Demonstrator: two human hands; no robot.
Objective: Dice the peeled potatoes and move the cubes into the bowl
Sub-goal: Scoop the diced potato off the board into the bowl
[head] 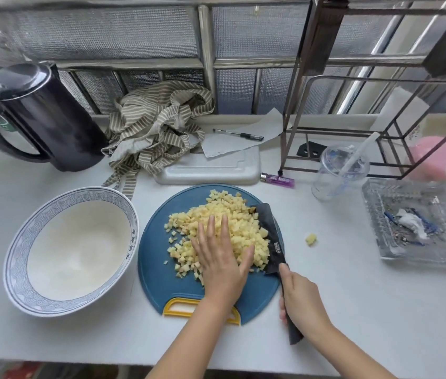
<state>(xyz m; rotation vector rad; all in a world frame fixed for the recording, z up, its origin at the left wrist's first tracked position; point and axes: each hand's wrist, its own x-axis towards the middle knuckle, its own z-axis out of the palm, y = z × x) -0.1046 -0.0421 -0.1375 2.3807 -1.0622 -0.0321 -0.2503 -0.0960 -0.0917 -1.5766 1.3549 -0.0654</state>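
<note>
Diced potato cubes (239, 228) heaped on the round blue cutting board (161, 283), pile centred toward the board's right half. Left hand (221, 265) lies flat on the near side of the pile, fingers straight and pointing away. Right hand (302, 296) grips the handle of a black cleaver (271, 236) at the board's right edge; the blade stands against the pile's right flank. Hands apart. Blue-patterned white bowl (22, 242) just left of the board. One stray potato piece (311, 239) on the counter, right of the board.
</note>
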